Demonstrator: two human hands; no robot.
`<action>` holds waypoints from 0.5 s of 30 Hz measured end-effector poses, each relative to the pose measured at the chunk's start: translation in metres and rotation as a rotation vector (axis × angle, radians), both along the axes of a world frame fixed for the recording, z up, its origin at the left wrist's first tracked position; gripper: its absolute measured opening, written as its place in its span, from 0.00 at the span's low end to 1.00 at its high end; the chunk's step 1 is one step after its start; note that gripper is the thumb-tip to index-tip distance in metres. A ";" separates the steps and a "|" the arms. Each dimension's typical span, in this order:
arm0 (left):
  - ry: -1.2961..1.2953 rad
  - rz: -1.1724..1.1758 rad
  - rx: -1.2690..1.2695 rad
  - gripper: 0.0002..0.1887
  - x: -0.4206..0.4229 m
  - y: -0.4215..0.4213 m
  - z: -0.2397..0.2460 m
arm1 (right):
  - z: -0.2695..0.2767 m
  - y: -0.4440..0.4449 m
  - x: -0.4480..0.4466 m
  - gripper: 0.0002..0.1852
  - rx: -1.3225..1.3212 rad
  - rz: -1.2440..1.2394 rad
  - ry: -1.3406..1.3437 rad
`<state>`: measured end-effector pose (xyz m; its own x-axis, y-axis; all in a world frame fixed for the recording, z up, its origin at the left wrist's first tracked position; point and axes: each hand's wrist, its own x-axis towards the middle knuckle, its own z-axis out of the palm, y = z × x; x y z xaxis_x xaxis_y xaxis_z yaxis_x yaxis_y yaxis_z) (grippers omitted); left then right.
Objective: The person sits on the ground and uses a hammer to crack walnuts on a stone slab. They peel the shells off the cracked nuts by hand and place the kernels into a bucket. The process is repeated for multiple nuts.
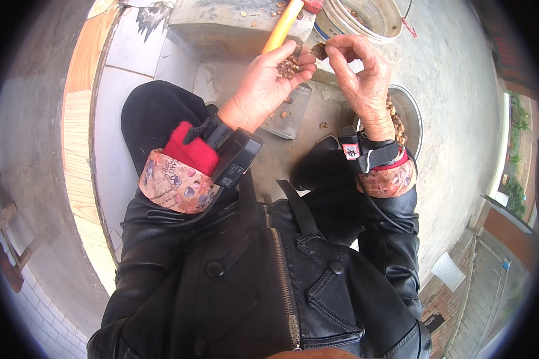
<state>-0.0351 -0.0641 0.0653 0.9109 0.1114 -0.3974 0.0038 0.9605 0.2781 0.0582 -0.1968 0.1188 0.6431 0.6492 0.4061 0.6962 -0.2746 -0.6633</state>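
Note:
My left hand (258, 85) is cupped palm up, with cracked walnut pieces (288, 67) lying in the palm and against the fingers. Just to its right, my right hand (361, 74) pinches a dark walnut piece (319, 50) between thumb and fingertips, close to the left fingertips. Beyond the left thumb, the yellow handle of a hammer (282, 29) slants up to a red head (313, 5). Whether the thumb touches that handle, I cannot tell. Behind my right wrist, a metal basin (418, 112) holds walnuts (397, 123), partly hidden by the arm.
A concrete block (224, 40) with shell bits stands beyond my hands. Beside it is a white plastic bucket (397, 24) with shell fragments inside. A grey stone slab (292, 121) lies between my legs, near a shell piece (323, 125). White tiles (121, 89) run along the left.

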 end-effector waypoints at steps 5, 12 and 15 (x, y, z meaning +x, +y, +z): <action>-0.065 -0.031 0.033 0.13 -0.001 0.010 -0.011 | 0.002 -0.009 0.011 0.08 -0.396 -0.005 0.067; -0.167 -0.162 0.090 0.13 -0.001 -0.001 -0.009 | -0.011 -0.002 0.005 0.15 -0.260 0.146 0.157; -0.153 -0.175 0.092 0.13 -0.001 -0.002 -0.007 | -0.012 -0.001 0.005 0.14 -0.252 0.172 0.239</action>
<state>-0.0358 -0.0662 0.0587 0.9682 -0.0234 -0.2492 0.1187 0.9195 0.3748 0.0628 -0.1981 0.1070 0.5730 0.8164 0.0722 0.5803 -0.3419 -0.7392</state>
